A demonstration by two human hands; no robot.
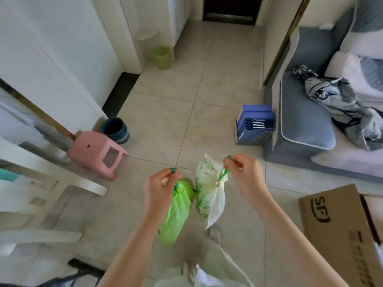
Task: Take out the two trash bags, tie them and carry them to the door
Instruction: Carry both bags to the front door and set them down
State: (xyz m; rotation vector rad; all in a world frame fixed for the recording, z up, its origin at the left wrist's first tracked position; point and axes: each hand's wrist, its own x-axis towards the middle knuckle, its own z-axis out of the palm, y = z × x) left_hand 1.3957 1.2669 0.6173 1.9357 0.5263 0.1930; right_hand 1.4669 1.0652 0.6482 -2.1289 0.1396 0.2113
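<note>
Left grip (163, 181) pinched on green bag (176, 212), right (242, 170) on white bag (209, 195); contents hidden.

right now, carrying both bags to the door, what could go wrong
1. Each hand pinches only a thin drawstring: the left hand holds the green bag, the right hand the white bag. A loop could slip or snap.
2. The bags hang touching and may swing and tangle.
3. The pink stool and file basket flank the path, so a bag might snag.

Green bag (176, 212) in left grip (159, 183), whitish bag (209, 193), seemingly tied, in right grip (242, 170).
</note>
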